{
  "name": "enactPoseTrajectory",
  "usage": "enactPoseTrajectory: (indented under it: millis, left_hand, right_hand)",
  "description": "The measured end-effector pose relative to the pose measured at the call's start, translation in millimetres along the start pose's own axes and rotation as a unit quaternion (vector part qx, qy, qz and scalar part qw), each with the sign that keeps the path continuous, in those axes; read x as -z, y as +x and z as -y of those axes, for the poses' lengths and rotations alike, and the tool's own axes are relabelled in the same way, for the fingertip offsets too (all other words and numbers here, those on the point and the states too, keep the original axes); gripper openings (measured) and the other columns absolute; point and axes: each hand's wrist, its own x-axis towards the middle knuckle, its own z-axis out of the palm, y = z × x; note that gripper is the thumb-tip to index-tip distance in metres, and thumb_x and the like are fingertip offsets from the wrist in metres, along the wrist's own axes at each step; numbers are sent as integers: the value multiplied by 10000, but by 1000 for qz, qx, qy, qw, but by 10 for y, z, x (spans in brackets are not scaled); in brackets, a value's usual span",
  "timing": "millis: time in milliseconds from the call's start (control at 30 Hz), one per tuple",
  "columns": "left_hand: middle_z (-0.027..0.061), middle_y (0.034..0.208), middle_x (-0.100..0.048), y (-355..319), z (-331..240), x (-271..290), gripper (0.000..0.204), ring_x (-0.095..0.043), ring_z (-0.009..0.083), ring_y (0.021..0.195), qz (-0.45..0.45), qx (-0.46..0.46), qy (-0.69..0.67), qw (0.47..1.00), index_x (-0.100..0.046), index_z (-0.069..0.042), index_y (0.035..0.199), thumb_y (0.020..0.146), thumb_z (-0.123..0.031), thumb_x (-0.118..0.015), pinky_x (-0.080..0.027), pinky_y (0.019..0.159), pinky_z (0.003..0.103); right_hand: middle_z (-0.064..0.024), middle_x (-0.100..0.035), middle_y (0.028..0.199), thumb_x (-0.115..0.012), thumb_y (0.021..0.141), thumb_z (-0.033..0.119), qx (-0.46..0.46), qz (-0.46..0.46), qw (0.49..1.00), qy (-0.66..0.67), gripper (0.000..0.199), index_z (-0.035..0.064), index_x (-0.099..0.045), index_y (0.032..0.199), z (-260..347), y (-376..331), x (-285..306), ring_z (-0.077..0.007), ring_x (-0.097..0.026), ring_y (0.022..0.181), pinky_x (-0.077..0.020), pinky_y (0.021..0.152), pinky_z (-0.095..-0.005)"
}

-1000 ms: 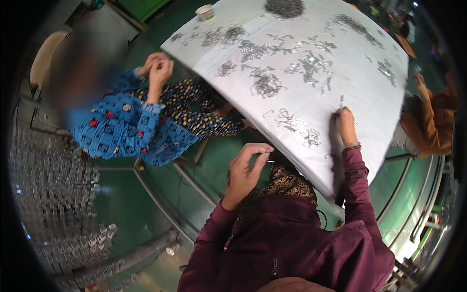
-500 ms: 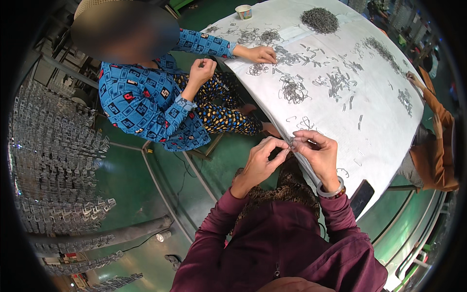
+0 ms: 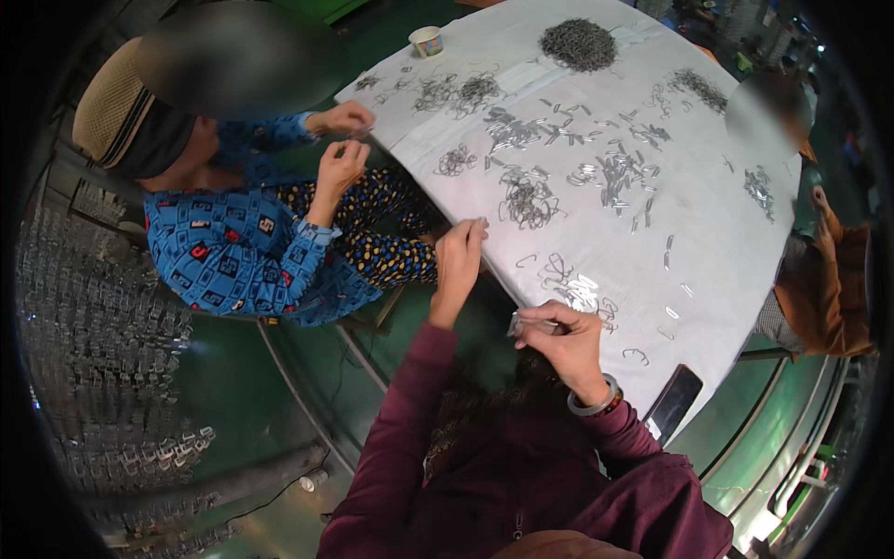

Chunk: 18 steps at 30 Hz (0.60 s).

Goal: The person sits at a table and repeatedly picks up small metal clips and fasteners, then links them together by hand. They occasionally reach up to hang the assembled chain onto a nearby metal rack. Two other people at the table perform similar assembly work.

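Note:
My right hand (image 3: 565, 347) pinches a small shiny metal link (image 3: 514, 323) at the table's near edge, a bracelet round its wrist. Farther left, my left hand (image 3: 458, 264) hovers at the edge of the white-covered table (image 3: 708, 252), its fingers drawn together at the tips; what they hold, if anything, is hidden. Just beyond my right hand lie bright metal links (image 3: 583, 293) and loose bent wire hooks (image 3: 557, 268). A tangle of wire hooks (image 3: 528, 200) sits beyond my left hand, with scattered flat metal links (image 3: 622, 177) to its right.
A co-worker in a blue patterned shirt (image 3: 228, 247) sits at the left, both hands raised by the table edge. Another person in brown (image 3: 833, 289) is at the right. A dark heap of metal pieces (image 3: 578, 45), a paper cup (image 3: 426, 41) and a phone (image 3: 674, 402) rest on the table.
My hands, together before, have parted: the left moved up and left, the right down and slightly left with a metal link. The co-worker's far hand drew back from the metal pieces.

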Motion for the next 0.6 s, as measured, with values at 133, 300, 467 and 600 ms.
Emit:
enactPoseTrajectory:
  millis: [133, 300, 467, 600]
  left_hand:
    - [217, 893, -640, 428, 250, -453, 252, -621, 398, 813, -9, -62, 259, 964, -668, -8, 884, 856, -245, -588, -497, 688, 459]
    - [229, 888, -616, 534, 546, -735, 152, -612, 398, 833, 0, -37, 307, 951, -622, 16, 859, 828, -107, -537, -495, 734, 471]
    - [191, 858, -609, 443, 424, -553, 118, -627, 301, 772, -53, -104, 130, 985, -543, 60, 933, 899, -45, -500, -499, 680, 387]
    - [129, 801, -599, 20, 111, -148, 168, -616, 184, 635, 13, 20, -103, 994, -544, 78, 1012, 922, -62, -518, -501, 583, 293]
  right_hand:
    - [-100, -656, 834, -598, 766, -132, 12, 18, 1000, 4, 172, -75, -665, 914, -109, 1, 39, -138, -655, 742, -557, 654, -248]
    - [-74, -678, 866, -629, 761, -75, 17, 39, 999, 4, 213, -21, -681, 960, -187, -25, 190, -90, -627, 742, -520, 659, -213]
    - [-54, -681, 864, -644, 763, -46, 43, 24, 998, -38, 226, 3, -686, 979, -221, -109, 209, -73, -612, 762, -501, 697, -199]
    - [-60, -679, 865, -639, 760, -47, 32, 18, 999, -12, 225, -12, -682, 979, -177, -193, 158, -72, -610, 762, -501, 696, -203]
